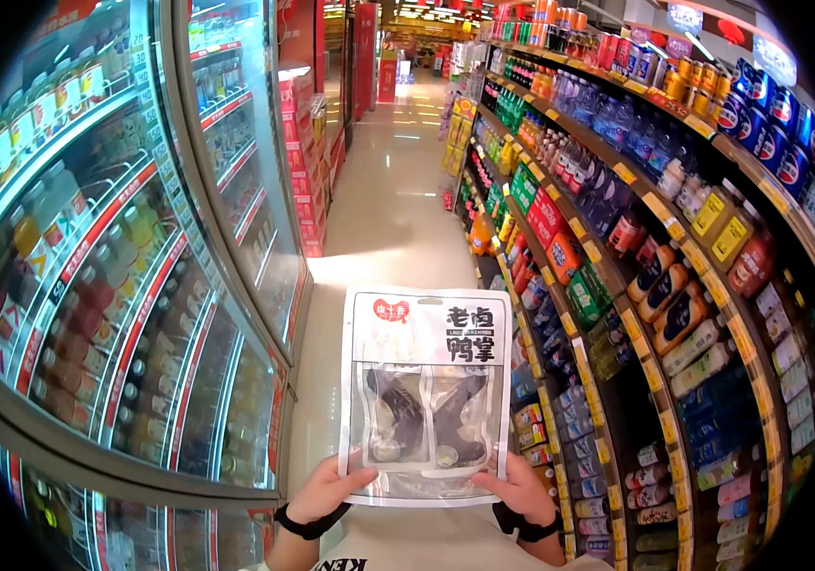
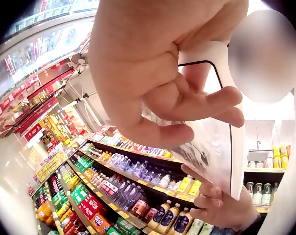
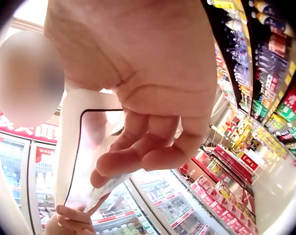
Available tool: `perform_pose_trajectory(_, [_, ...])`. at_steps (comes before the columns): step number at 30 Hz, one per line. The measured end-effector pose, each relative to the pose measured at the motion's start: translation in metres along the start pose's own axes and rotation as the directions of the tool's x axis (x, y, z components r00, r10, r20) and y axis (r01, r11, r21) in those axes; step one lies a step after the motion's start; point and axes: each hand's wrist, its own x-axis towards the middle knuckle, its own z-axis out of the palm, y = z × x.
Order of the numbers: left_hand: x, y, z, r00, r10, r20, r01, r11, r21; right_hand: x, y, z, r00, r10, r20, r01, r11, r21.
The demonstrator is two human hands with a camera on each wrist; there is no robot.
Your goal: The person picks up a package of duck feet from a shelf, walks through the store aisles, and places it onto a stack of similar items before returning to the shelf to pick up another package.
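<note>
A white pouch of braised duck feet (image 1: 426, 390) is held upright in the middle of the head view. Dark Chinese lettering and a red heart logo mark its top, and two clear windows show dark pieces inside. My left hand (image 1: 324, 490) pinches its lower left corner, thumb on the front. At the lower right corner, my right hand (image 1: 526, 490) grips it the same way. Both wrist views show curled fingers behind the pouch: those of the left hand (image 2: 153, 78) and of the right hand (image 3: 143, 107). Dark bands circle both wrists.
Glass-door drink coolers (image 1: 141, 285) line the left side of the aisle. Along the right run shelves (image 1: 655, 219) packed with bottles, cans and cartons. A shiny pale floor (image 1: 393, 190) leads ahead between them, past stacked red boxes (image 1: 304, 171) at the left.
</note>
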Motion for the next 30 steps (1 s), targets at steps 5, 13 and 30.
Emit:
perform_pose_trajectory(5, [0.054, 0.051, -0.031, 0.975, 0.212, -0.064, -0.216, 0.974, -0.072, 0.084, -0.013, 0.001, 0.992, -0.112, 0.062, 0.119, 0.985, -0.125])
perform_pose_trajectory(13, [0.137, 0.105, -0.117, 0.966, 0.242, -0.093, -0.244, 0.970, -0.007, 0.219, -0.038, 0.008, 0.986, -0.159, 0.040, 0.162, 0.980, -0.114])
perform_pose_trajectory(30, [0.320, 0.164, -0.165, 0.976, 0.147, -0.163, -0.162, 0.983, -0.082, 0.451, -0.021, -0.068, 0.971, -0.140, 0.195, 0.166, 0.978, -0.125])
